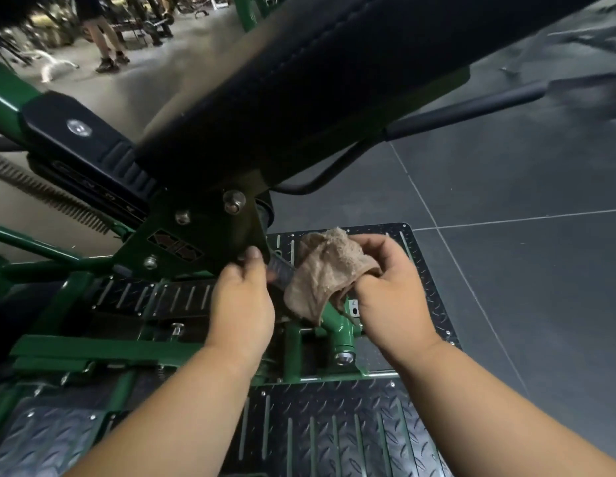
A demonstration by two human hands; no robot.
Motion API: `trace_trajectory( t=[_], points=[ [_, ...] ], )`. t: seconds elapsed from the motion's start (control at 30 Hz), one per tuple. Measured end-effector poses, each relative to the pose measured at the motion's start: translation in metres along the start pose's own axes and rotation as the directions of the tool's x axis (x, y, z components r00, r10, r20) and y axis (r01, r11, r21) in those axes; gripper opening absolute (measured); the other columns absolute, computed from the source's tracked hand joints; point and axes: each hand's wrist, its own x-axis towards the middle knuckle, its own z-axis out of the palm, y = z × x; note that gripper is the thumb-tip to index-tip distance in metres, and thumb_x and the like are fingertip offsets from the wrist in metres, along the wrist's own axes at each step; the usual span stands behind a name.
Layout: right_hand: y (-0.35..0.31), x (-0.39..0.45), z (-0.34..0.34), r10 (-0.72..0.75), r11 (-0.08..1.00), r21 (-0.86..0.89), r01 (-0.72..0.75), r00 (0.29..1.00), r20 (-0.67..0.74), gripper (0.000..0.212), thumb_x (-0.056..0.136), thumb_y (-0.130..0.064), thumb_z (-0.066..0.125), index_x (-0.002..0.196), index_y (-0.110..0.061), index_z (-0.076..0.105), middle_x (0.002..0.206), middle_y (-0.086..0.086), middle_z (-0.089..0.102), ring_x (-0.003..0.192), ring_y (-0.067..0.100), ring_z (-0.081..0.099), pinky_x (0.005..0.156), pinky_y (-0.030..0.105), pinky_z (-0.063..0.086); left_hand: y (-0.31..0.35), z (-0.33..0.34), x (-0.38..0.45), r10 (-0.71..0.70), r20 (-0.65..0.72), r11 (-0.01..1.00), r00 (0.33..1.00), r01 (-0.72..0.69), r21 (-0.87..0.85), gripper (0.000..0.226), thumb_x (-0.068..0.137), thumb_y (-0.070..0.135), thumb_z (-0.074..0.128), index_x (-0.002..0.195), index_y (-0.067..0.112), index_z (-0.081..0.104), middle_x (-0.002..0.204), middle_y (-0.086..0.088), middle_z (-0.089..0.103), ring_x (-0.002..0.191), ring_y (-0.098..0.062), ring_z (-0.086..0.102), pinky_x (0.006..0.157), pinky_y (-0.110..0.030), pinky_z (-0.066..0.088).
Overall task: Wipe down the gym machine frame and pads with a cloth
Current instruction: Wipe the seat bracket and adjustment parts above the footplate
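Right hand grip closed around cloth

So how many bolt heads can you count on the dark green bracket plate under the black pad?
3. One large bolt sits near the bracket plate's top, a smaller one lies to its lower left, and another is at the lower left corner. The left hand may hide more.

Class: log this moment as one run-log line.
right hand: cloth on green frame | left hand: gripping bracket edge | pad: untouched

grey floor tiles — bystander's legs
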Motion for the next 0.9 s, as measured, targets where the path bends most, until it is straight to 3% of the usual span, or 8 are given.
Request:
trace_trajectory(
  t=[0.2,0.33,0.47,0.6,0.67,0.73,0.8,0.9],
  points=[
    [0.012,0.0,0.008,0.035,0.999,0.021,-0.036,0.999,0.037,0.029,0.093,0.006,0.07,0.111,-0.017,0.069,0.101,-0.006,0.076,0.083,0.008,0.073,0.063,0.022,0.057,-0.012,0.004,0.007,0.12,-0.055,0.984,0.991,-0.112,0.141,0.037,0.111,0.05,0.041,0.108,0.02,0.062,0.104,0.004,0.072,0.094,-0.013,0.064,0.07,-0.026,0.042],
    [0.016,-0.005,0.02,0.061,0.997,-0.057,-0.059,0.997,0.049,0.021,0.093,-0.006,0.078,0.11,-0.013,0.069,0.098,-0.004,0.076,0.078,0.006,0.072,0.064,0.019,0.056,-0.013,-0.006,0.003,0.175,0.018,0.967,0.984,-0.175,0.187,0.031,0.108,0.05,0.046,0.102,0.024,0.063,0.101,0.007,0.071,0.088,-0.01,0.066,0.074,-0.031,0.051],
    [-0.005,-0.016,0.026,0.119,0.99,-0.085,-0.114,0.992,0.048,0.018,0.093,-0.006,0.079,0.107,-0.011,0.067,0.089,-0.003,0.074,0.068,0.006,0.068,0.058,0.02,0.056,-0.007,-0.024,-0.015,0.126,0.174,0.978,0.977,-0.152,0.144,0.02,0.106,0.045,0.057,0.109,0.028,0.066,0.104,0.011,0.068,0.091,0.008,0.062,0.075,-0.004,0.043],
    [-0.023,-0.043,0.035,0.209,0.972,-0.131,-0.194,0.971,0.112,0.021,0.093,0.004,0.074,0.105,-0.009,0.064,0.09,0.003,0.069,0.066,0.007,0.066,0.056,0.022,0.056,-0.003,-0.059,-0.046,-0.008,0.354,0.999,0.935,-0.01,0.048,0.038,0.097,0.047,0.067,0.131,0.031,0.062,0.124,0.009,0.07,0.116,-0.001,0.066,0.099,-0.019,0.051],
    [-0.025,-0.062,0.041,0.247,0.963,-0.153,-0.222,0.954,0.168,0.026,0.092,0.007,0.073,0.1,-0.016,0.063,0.085,0.002,0.065,0.066,0.013,0.064,0.058,0.03,0.056,-0.004,-0.08,-0.068,-0.118,0.395,0.993,0.911,0.109,0.044,0.036,0.101,0.031,0.068,0.136,0.026,0.06,0.124,0.008,0.073,0.115,-0.001,0.068,0.095,-0.016,0.051],
    [-0.026,-0.086,0.053,0.28,0.951,-0.194,-0.24,0.935,0.218,0.034,0.09,0.004,0.074,0.088,-0.027,0.061,0.08,0.001,0.062,0.067,0.022,0.061,0.06,0.039,0.054,-0.007,-0.106,-0.091,-0.212,0.361,0.977,0.908,0.208,0.05,0.028,0.104,0.017,0.065,0.131,0.017,0.065,0.118,0.003,0.077,0.111,-0.008,0.071,0.092,-0.022,0.053],
    [-0.031,-0.112,0.064,0.319,0.935,-0.244,-0.257,0.911,0.263,0.034,0.089,0.004,0.073,0.081,-0.026,0.059,0.075,0.001,0.061,0.064,0.028,0.059,0.061,0.043,0.053,-0.012,-0.138,-0.115,-0.283,0.295,0.959,0.913,0.277,0.064,0.022,0.1,0.014,0.069,0.122,0.015,0.069,0.112,0.0,0.079,0.108,-0.017,0.074,0.093,-0.035,0.056],
    [-0.049,-0.152,0.08,0.392,0.91,-0.265,-0.318,0.867,0.306,0.029,0.089,0.005,0.071,0.082,-0.022,0.063,0.077,0.0,0.065,0.069,0.016,0.057,0.068,0.042,0.052,-0.004,-0.191,-0.154,-0.389,0.194,0.92,0.901,0.368,0.135,0.028,0.087,0.031,0.077,0.11,0.017,0.07,0.106,-0.003,0.08,0.102,-0.024,0.075,0.095,-0.051,0.06]
  ],
)
